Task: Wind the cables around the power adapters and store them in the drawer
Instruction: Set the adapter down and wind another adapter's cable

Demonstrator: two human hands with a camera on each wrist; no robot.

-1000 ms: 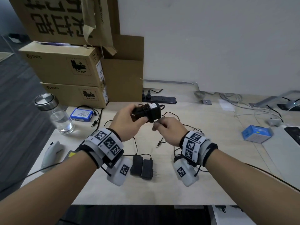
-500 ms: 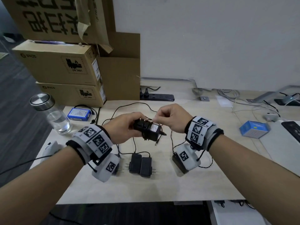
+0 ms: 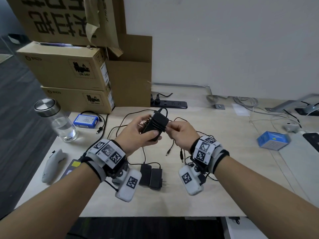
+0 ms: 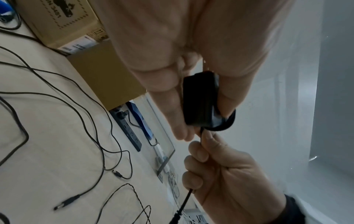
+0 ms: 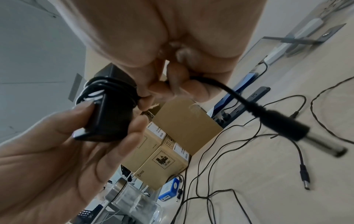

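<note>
Evidently the left hand (image 3: 138,133) clamps the power adapter (image 3: 156,125) above the desk (image 3: 224,169), steadying it while the right hand (image 3: 181,135) pinches its cable (image 5: 210,84) taut (2 adapters (image 3: 151,175) lie unwound below; no drawer visible).

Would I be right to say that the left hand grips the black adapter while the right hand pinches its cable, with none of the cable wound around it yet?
Not quite: several turns of cable already wrap the adapter, as the right wrist view shows. Left hand and right hand are as you say.
</note>
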